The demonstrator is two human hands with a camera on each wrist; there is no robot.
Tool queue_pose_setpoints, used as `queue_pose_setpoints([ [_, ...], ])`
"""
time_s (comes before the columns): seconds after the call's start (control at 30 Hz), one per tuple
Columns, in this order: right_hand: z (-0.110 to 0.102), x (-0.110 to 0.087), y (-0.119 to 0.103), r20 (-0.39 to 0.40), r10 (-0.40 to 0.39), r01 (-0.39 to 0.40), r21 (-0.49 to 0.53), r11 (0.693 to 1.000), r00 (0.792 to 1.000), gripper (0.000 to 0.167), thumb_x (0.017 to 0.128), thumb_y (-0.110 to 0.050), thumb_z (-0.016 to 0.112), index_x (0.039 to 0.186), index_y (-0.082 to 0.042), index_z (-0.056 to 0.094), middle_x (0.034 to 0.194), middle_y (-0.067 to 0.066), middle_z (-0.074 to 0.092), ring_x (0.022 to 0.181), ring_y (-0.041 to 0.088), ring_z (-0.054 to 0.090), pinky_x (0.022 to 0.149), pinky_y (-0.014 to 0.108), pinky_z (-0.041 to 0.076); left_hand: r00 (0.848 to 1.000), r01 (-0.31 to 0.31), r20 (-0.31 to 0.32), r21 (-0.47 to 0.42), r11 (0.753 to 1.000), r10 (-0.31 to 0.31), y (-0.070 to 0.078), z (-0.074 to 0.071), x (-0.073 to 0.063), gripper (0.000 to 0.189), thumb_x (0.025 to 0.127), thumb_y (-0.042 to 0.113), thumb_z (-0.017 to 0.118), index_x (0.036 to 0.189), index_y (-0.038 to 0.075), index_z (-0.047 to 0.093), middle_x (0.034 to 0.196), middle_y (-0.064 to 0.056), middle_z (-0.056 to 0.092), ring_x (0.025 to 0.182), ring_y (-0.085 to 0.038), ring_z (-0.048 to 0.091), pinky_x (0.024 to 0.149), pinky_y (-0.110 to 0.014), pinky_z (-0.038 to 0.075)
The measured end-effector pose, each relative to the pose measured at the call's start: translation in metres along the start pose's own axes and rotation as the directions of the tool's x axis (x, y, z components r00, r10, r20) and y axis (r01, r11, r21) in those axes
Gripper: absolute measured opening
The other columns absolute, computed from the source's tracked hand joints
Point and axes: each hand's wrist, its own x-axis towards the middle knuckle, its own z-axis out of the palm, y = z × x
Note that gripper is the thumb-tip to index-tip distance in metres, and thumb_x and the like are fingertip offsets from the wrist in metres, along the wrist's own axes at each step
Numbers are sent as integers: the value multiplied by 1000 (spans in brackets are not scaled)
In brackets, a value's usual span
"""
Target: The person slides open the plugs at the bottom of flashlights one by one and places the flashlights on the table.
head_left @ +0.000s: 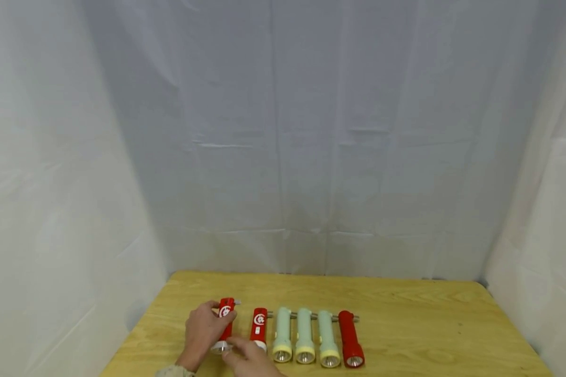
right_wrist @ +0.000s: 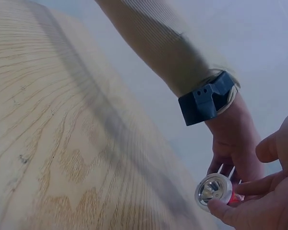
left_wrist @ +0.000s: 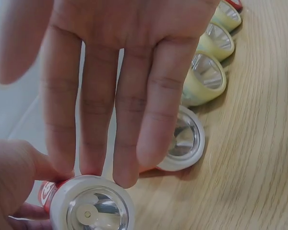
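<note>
At the left end of a row, my left hand (head_left: 200, 331) grips a red flashlight (head_left: 226, 331) with a white head, thumb on one side and fingers on the other. A round white logo marks its body. My right hand (head_left: 250, 360) reaches in from the front. Its straight fingers (left_wrist: 98, 110) touch the rim of the white head (left_wrist: 93, 203) in the left wrist view, the thumb standing apart. From the right wrist view, the clear lens (right_wrist: 213, 191) faces outward, beside the right fingertips.
To the right lie another red-and-white flashlight (head_left: 259, 325), several pale green flashlights (head_left: 305, 330) with yellow heads and an all-red flashlight (head_left: 350, 337), lenses facing the near side. They rest on a wooden table (head_left: 420, 324). White cloth (head_left: 311, 157) hangs behind and at both sides.
</note>
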Motion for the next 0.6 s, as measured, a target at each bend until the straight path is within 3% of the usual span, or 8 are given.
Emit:
queue_pose_setpoints([
  [0.1,4,2,-2,-22,21,-21,8,1000,1000,45,101,-41,57,133,-10,65,128,10,70,121,33,63,100,60,49,1000,16,17,-3,1000,-16,-4,2,2,53,78,33,82,109,-9,69,73,-9,71,58,-14,60,49,-28,44],
  [0.17,6,4,-2,-14,87,-87,-8,996,996,47,101,-46,54,134,-15,65,131,5,69,125,30,62,103,57,48,999,28,28,-1,1000,-28,-7,4,2,54,77,33,82,108,-9,70,73,-10,71,59,-14,61,49,-28,44],
  [0.33,10,10,-1,-26,173,-171,64,983,985,52,102,-45,51,137,-8,62,138,12,64,131,40,56,108,64,41,998,28,57,16,999,-29,-11,10,4,55,78,36,82,108,-8,70,74,-10,72,61,-16,63,51,-29,45],
  [0.4,15,13,4,-52,151,-145,110,983,987,52,102,-42,52,136,-3,62,136,17,64,128,44,56,106,68,40,998,26,61,23,999,-28,-12,12,5,55,78,36,82,108,-8,71,74,-9,72,63,-16,63,52,-29,45],
  [0.6,24,35,37,-21,199,-192,175,966,980,59,104,-50,46,141,-5,58,142,12,61,128,33,59,110,57,42,995,37,95,27,999,-39,-11,17,8,56,79,37,83,109,-9,70,82,-13,74,67,-17,64,54,-30,47],
])
